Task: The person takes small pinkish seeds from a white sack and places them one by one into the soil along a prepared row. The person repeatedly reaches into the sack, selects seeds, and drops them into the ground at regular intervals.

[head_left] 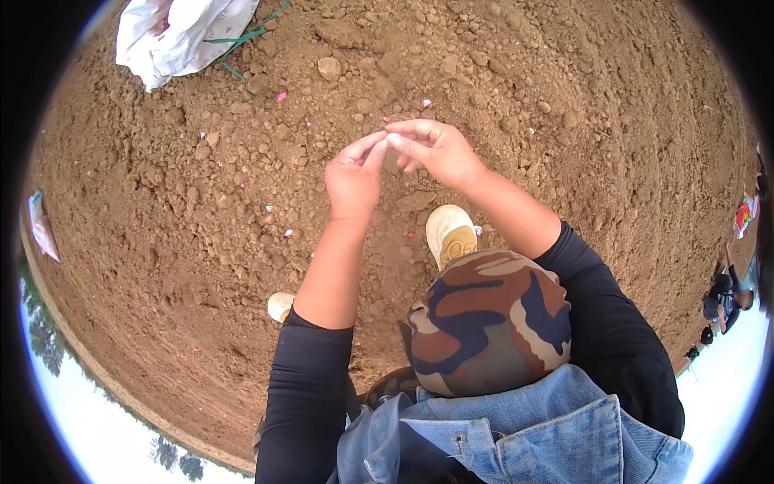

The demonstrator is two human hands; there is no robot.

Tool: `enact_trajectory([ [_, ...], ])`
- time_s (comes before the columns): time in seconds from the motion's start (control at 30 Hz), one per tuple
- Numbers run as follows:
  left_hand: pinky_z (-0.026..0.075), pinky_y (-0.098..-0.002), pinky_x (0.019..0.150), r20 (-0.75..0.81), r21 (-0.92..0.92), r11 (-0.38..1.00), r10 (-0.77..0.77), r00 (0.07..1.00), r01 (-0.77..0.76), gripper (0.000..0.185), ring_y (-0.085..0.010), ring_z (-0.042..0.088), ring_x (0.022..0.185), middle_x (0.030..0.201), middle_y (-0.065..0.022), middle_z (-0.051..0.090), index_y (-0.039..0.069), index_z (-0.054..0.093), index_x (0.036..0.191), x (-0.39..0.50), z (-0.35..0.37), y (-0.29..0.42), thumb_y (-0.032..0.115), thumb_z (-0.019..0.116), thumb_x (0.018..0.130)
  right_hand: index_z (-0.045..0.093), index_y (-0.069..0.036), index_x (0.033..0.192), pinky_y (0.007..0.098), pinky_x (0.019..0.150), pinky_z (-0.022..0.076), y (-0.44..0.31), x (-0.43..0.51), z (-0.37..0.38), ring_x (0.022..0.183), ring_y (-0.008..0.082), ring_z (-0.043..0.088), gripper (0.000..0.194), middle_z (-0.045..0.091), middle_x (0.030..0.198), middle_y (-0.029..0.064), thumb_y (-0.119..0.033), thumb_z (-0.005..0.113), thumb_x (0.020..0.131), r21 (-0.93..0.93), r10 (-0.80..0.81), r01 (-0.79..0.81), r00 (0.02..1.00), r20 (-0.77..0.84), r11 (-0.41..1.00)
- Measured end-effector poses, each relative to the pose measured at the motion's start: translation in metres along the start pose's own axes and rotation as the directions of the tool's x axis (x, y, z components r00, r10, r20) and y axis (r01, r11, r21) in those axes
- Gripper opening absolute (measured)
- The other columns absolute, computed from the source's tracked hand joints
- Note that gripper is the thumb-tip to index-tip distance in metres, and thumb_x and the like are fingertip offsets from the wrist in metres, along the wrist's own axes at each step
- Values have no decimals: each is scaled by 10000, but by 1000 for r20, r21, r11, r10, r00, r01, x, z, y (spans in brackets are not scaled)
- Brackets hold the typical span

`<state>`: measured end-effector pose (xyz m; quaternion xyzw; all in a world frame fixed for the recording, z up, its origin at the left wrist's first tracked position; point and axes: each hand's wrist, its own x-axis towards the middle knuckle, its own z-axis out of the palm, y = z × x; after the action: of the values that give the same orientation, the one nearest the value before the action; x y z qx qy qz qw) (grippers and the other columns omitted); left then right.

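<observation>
My left hand (pixel 355 175) and my right hand (pixel 444 152) meet at the fingertips above the loose brown soil (pixel 484 121). In the curl of my left fingers shows a bit of pink, seemingly a small pink piece (pixel 361 162). My right thumb and index finger pinch toward the left fingertips, slightly blurred; whether anything tiny sits between them is hidden. Scattered over the ground are several small pink-and-white pieces, among them one (pixel 427 103) just beyond my right hand and another (pixel 281 96) farther left.
A white woven sack (pixel 175 42) with a green cord (pixel 242 40) lies at upper left. My shoe (pixel 450 233) rests on the cloddy soil. A plastic bag (pixel 42 227) is at far left, a colourful bag (pixel 745 215) at far right. Another person (pixel 725 302) is near the right rim.
</observation>
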<state>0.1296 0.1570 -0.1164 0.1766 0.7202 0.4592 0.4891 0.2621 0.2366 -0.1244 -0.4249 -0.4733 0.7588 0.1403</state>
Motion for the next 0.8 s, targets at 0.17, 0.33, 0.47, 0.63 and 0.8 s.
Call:
enact_trajectory([
  [0.17,482,-231,704,26,162,984,77,997,-80,185,-92,604,772,862,-44,675,9,651,997,-3,0,4,152,648,879,583,-2,1165,213,538,463,-1,-6,0,624,62,532,287,594,801,15,-201,527,966,166,98,-115,989,107,979],
  [0.33,469,-289,641,133,449,869,162,978,-205,195,-133,577,709,774,-65,619,30,553,895,-15,3,12,207,506,963,585,-23,1158,204,511,438,-2,-18,13,605,56,507,254,568,775,3,-178,497,976,200,57,-65,997,48,978],
  [0.47,462,-319,644,109,564,766,302,947,-309,250,-143,558,688,719,-75,576,30,532,864,-28,7,14,237,455,981,583,-41,1162,209,497,370,-2,-28,22,589,64,436,266,507,751,-16,-207,469,987,290,49,-55,998,27,955],
  [0.63,385,-242,534,227,176,962,168,959,-210,255,-90,455,588,666,-20,517,48,533,845,-31,-3,11,224,430,998,581,-34,1111,200,464,310,0,-31,16,551,54,346,235,459,718,-27,-203,474,986,529,80,-147,986,147,836],
  [0.8,330,-189,508,317,-202,971,-58,947,127,205,-54,405,581,695,19,505,47,571,930,-37,-12,15,199,448,992,564,-23,1106,200,471,314,0,-36,13,550,53,347,214,466,730,-17,-177,477,984,680,59,-188,976,209,708],
])
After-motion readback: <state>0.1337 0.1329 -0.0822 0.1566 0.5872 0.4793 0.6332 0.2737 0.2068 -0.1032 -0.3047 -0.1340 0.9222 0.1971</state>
